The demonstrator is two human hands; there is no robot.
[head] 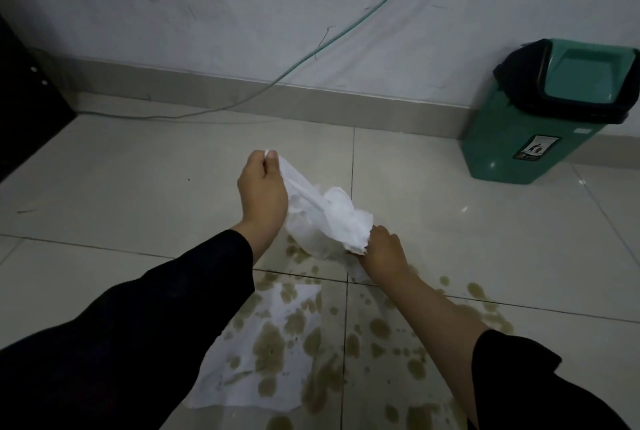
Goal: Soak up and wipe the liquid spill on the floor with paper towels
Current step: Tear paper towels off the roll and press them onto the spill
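Head view: two hands [263, 187] [382, 249], two paper towels [325, 218] [266, 343].

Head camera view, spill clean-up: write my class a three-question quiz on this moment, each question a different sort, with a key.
1. True or false: the flat paper towel on the floor is clean and dry.
2. Multiple choice: the bunched paper towel is held by
A. the left hand only
B. the right hand only
C. both hands
3. Fill the gap: the green bin stands against the ____, right of the brown spill.

Key
1. False; brown liquid has soaked through it in blotches.
2. C; the left hand pinches its upper end, the right its lower end.
3. wall
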